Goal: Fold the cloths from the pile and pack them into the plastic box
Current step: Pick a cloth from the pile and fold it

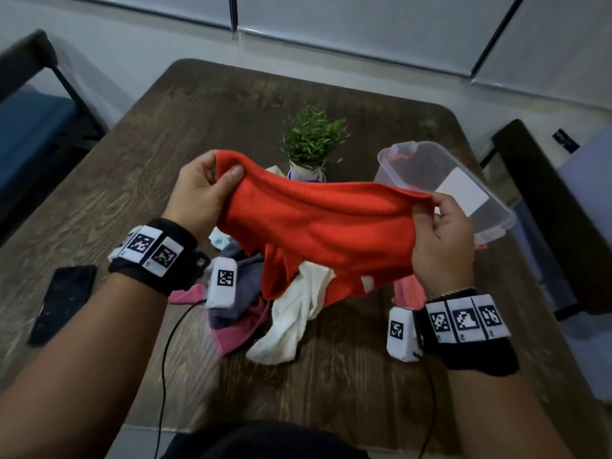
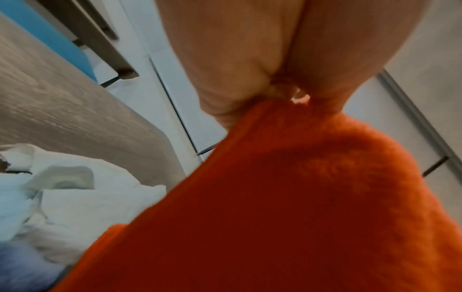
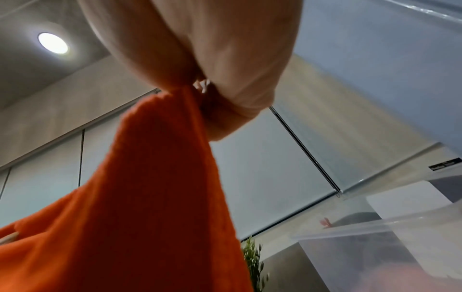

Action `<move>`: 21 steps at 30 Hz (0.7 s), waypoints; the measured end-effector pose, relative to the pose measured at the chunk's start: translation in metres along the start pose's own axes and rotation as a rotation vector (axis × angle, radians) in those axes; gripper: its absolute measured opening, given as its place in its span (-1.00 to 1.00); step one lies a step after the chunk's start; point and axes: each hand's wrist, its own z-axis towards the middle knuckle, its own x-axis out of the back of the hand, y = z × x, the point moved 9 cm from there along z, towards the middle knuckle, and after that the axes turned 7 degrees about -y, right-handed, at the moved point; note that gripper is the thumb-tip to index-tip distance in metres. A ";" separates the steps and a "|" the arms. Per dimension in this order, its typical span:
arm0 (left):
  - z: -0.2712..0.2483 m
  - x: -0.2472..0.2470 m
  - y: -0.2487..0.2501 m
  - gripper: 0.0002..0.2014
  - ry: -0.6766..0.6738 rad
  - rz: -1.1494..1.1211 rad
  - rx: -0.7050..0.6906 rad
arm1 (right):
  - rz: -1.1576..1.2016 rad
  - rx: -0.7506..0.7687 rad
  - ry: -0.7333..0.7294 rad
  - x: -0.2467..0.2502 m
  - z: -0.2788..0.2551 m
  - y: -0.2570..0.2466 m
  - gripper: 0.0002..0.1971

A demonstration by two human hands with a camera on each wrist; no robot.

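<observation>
An orange-red cloth hangs stretched between both hands above the table. My left hand pinches its left top corner between thumb and fingers. My right hand pinches the right top corner. In the left wrist view the cloth fills the lower frame below the left hand. In the right wrist view it hangs from the right hand. Under the cloth lies the pile: a white cloth, a pink one and a grey-blue one. The clear plastic box stands at the right with something pink inside.
A small potted green plant stands behind the cloth at mid table. A black phone lies at the left of the wooden table. Chairs stand at both sides. Cables run from the wrist cameras toward the near edge.
</observation>
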 end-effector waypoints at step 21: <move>-0.067 0.010 -0.131 -0.73 -0.399 0.343 0.421 | -0.223 -0.223 -0.523 -0.090 -0.038 0.167 -0.61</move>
